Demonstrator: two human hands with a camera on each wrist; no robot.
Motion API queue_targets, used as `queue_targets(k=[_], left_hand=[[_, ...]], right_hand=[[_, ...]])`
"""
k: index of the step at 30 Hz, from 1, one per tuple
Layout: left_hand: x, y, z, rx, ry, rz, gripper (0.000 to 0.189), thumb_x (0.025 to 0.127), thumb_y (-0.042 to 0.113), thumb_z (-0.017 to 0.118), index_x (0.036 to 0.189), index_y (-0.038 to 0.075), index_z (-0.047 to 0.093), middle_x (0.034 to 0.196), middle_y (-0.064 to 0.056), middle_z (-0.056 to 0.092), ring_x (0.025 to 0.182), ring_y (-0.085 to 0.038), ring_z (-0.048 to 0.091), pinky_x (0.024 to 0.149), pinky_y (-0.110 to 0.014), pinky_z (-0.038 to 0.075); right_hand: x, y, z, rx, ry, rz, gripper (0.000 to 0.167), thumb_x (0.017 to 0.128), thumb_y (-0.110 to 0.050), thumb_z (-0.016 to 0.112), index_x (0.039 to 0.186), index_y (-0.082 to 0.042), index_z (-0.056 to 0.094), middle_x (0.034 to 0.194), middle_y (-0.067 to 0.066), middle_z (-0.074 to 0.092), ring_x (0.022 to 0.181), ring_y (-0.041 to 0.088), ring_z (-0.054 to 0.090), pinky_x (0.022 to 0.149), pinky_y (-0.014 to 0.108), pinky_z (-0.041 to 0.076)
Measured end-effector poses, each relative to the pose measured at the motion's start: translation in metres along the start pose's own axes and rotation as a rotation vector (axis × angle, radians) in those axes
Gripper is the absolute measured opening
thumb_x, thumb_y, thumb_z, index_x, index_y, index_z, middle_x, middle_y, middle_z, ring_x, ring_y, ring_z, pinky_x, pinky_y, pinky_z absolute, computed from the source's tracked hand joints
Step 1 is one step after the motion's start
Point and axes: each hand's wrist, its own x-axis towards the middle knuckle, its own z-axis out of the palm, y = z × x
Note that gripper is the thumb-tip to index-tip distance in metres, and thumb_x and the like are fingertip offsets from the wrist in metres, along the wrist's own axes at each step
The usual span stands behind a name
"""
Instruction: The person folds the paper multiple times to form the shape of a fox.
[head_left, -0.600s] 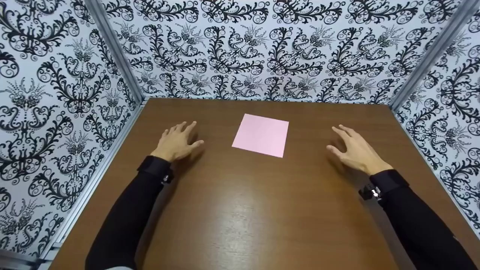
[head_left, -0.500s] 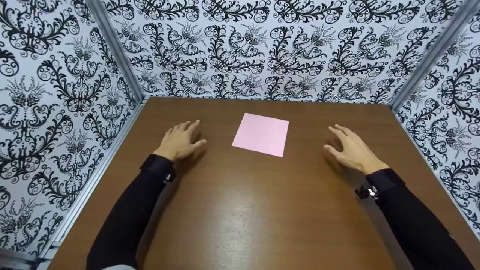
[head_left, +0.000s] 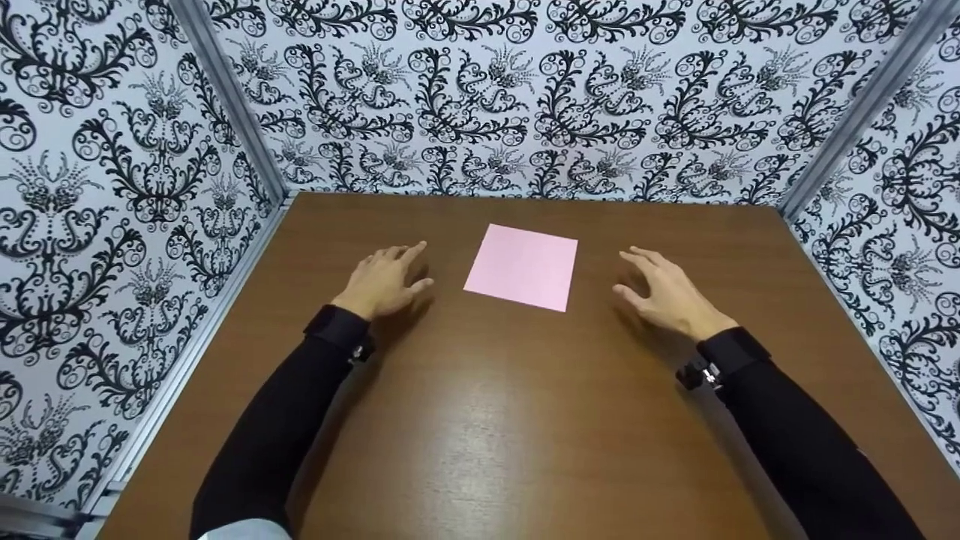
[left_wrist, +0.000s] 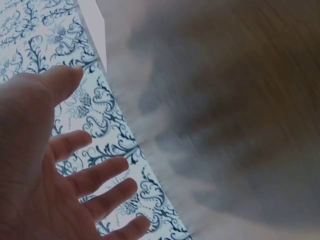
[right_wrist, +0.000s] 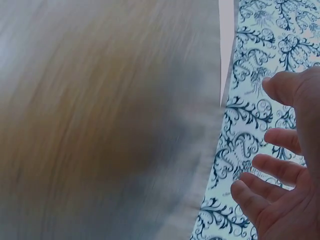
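Note:
A square pink sheet of paper [head_left: 523, 268] lies flat toward the far side of the brown table. To its left my left hand [head_left: 382, 283] hovers with fingers and thumb spread, apart from the sheet. My right hand [head_left: 670, 296] is on the other side, also spread and holding nothing. In the left wrist view the left hand [left_wrist: 55, 165] shows bare fingers, and a sliver of the paper [left_wrist: 95, 30] appears at the top. The right wrist view has the right hand [right_wrist: 290, 170] with loose fingers and a narrow strip of the paper [right_wrist: 226, 45].
The wooden table [head_left: 480, 420] stretches toward me. Walls with black scroll patterns, such as the back wall [head_left: 480, 97], enclose it at the back and both sides. Metal frame posts [head_left: 232, 97] stand at the corners.
Both hands have moved inward toward the pink paper, the left one to the right and the right one to the left. The paper lies where it was.

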Motion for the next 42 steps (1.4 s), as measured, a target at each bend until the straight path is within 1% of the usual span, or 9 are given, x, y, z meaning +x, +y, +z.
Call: queue_targets(k=[6, 11, 19, 24, 29, 34, 36, 38, 42], left_hand=[[0.007, 0.018, 0.007, -0.013, 0.0, 0.046, 0.08, 0.118, 0.054, 0.064, 0.186, 0.021, 0.038, 0.183, -0.026, 0.05, 0.17, -0.055, 0.049, 0.14, -0.076, 0.039], [0.013, 0.032, 0.013, -0.021, -0.006, 0.082, 0.074, 0.118, 0.052, 0.066, 0.181, 0.018, 0.048, 0.182, -0.022, 0.054, 0.168, -0.052, 0.052, 0.139, -0.074, 0.043], [0.031, 0.058, 0.023, -0.031, -0.007, 0.153, 0.064, 0.117, 0.047, 0.069, 0.172, 0.015, 0.061, 0.181, -0.021, 0.056, 0.166, -0.05, 0.056, 0.133, -0.074, 0.05], [0.041, 0.074, 0.03, -0.046, -0.025, 0.186, 0.061, 0.118, 0.045, 0.066, 0.171, 0.014, 0.063, 0.182, -0.019, 0.056, 0.166, -0.048, 0.056, 0.133, -0.074, 0.051], [0.047, 0.086, 0.036, -0.05, -0.051, 0.204, 0.058, 0.118, 0.043, 0.066, 0.17, 0.015, 0.064, 0.183, -0.019, 0.055, 0.168, -0.047, 0.056, 0.134, -0.071, 0.051], [0.053, 0.094, 0.043, -0.04, -0.069, 0.217, 0.059, 0.118, 0.042, 0.068, 0.169, 0.014, 0.064, 0.185, -0.018, 0.053, 0.169, -0.047, 0.055, 0.134, -0.07, 0.051], [0.054, 0.097, 0.044, -0.038, -0.064, 0.227, 0.055, 0.118, 0.04, 0.07, 0.165, 0.013, 0.068, 0.184, -0.018, 0.054, 0.167, -0.047, 0.057, 0.133, -0.068, 0.054], [0.054, 0.098, 0.045, -0.037, -0.054, 0.237, 0.046, 0.117, 0.038, 0.071, 0.155, 0.011, 0.075, 0.181, -0.018, 0.058, 0.164, -0.046, 0.061, 0.13, -0.066, 0.057], [0.052, 0.1, 0.046, -0.052, -0.034, 0.246, 0.031, 0.116, 0.033, 0.075, 0.136, 0.009, 0.08, 0.169, -0.015, 0.071, 0.15, -0.042, 0.073, 0.12, -0.06, 0.065]], right_hand=[[0.007, -0.01, 0.009, 0.011, -0.016, -0.03, 0.068, 0.116, -0.031, 0.076, 0.171, 0.005, 0.055, 0.18, 0.034, 0.051, 0.169, 0.057, 0.049, 0.143, 0.073, 0.036], [0.016, -0.019, 0.019, 0.026, -0.023, -0.059, 0.064, 0.115, -0.029, 0.077, 0.167, 0.005, 0.06, 0.176, 0.034, 0.056, 0.166, 0.056, 0.053, 0.142, 0.072, 0.039], [0.034, -0.036, 0.031, 0.036, -0.027, -0.107, 0.056, 0.11, -0.019, 0.081, 0.157, 0.009, 0.068, 0.167, 0.036, 0.064, 0.159, 0.057, 0.06, 0.138, 0.071, 0.045], [0.043, -0.048, 0.04, 0.036, -0.034, -0.138, 0.053, 0.109, -0.015, 0.082, 0.153, 0.011, 0.071, 0.159, 0.037, 0.07, 0.153, 0.056, 0.066, 0.135, 0.07, 0.05], [0.049, -0.056, 0.051, 0.025, -0.061, -0.157, 0.053, 0.11, -0.018, 0.082, 0.153, 0.01, 0.071, 0.159, 0.037, 0.07, 0.151, 0.056, 0.067, 0.134, 0.069, 0.051], [0.052, -0.061, 0.057, 0.009, -0.083, -0.16, 0.05, 0.109, -0.016, 0.081, 0.151, 0.01, 0.072, 0.159, 0.036, 0.071, 0.151, 0.056, 0.068, 0.134, 0.069, 0.051], [0.053, -0.062, 0.059, 0.007, -0.09, -0.162, 0.047, 0.109, -0.015, 0.081, 0.149, 0.01, 0.074, 0.157, 0.036, 0.072, 0.149, 0.056, 0.07, 0.132, 0.068, 0.053], [0.054, -0.064, 0.06, 0.007, -0.101, -0.162, 0.042, 0.11, -0.014, 0.08, 0.145, 0.009, 0.077, 0.152, 0.034, 0.076, 0.144, 0.053, 0.073, 0.129, 0.066, 0.057], [0.054, -0.066, 0.063, 0.016, -0.119, -0.159, 0.031, 0.11, -0.011, 0.081, 0.134, 0.008, 0.083, 0.142, 0.031, 0.082, 0.133, 0.049, 0.079, 0.121, 0.063, 0.063]])
